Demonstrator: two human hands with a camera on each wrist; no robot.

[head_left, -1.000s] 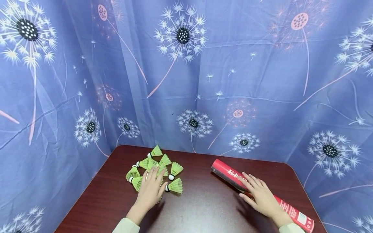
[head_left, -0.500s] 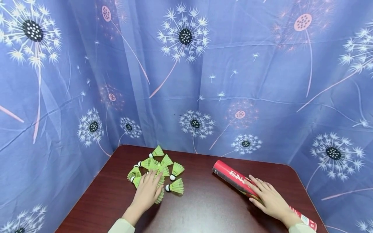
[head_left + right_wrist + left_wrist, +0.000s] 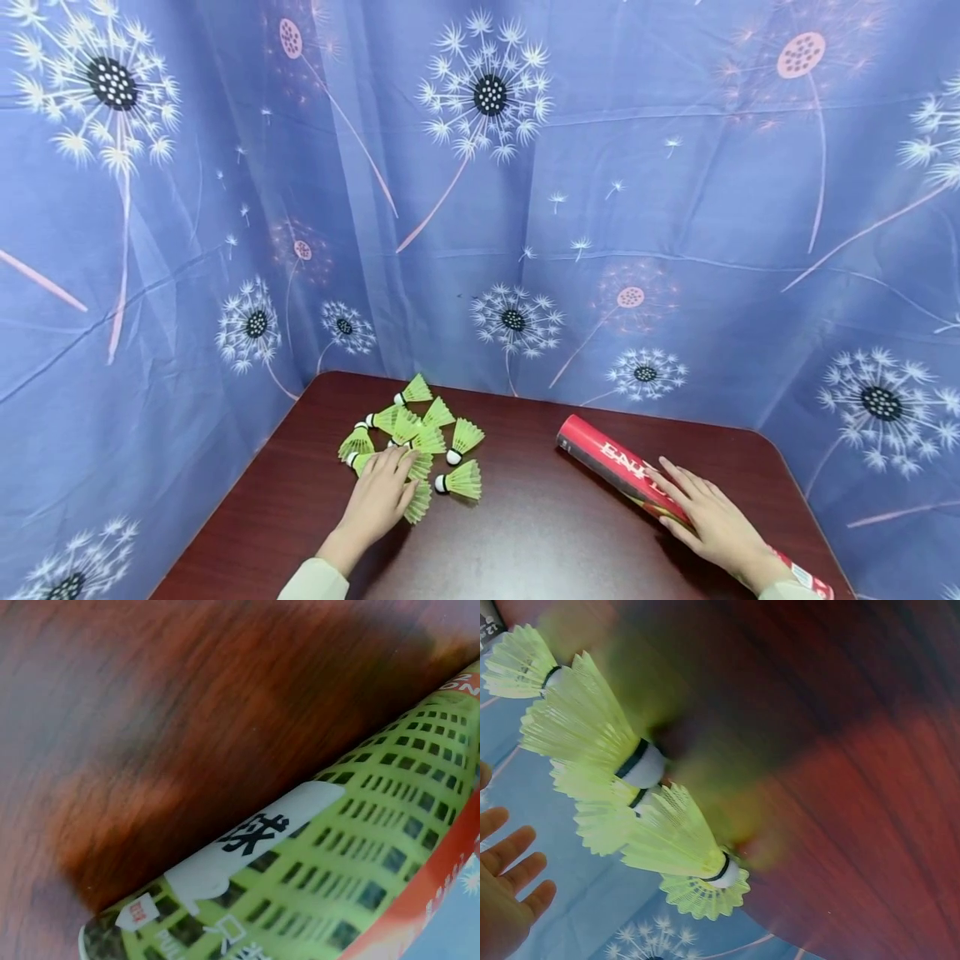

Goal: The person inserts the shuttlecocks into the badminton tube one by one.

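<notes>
In the head view, my left hand (image 3: 377,493) reaches over the near side of a loose cluster of yellow-green shuttlecocks (image 3: 427,438) with white and black bases. Its fingers look relaxed and nothing is gripped. The left wrist view has that hand (image 3: 511,877) at the left edge, fingers extended, with a gap between it and several shuttlecocks (image 3: 676,838). My right hand (image 3: 712,523) lies over a red cylindrical shuttlecock tube (image 3: 600,454), fingers extended across it; contact cannot be told. The right wrist view holds the tube's green-patterned side (image 3: 352,832), but no hand.
A dark red-brown wooden table (image 3: 510,500) with rounded far corners carries everything. Blue curtains (image 3: 570,183) with dandelion prints stand behind it and along both sides. One shuttlecock (image 3: 459,481) lies at the cluster's right side.
My left hand has drawn slightly back and left, uncovering more shuttlecocks. My right hand has slid right and nearer along the tube. The head view has turned slightly left.
</notes>
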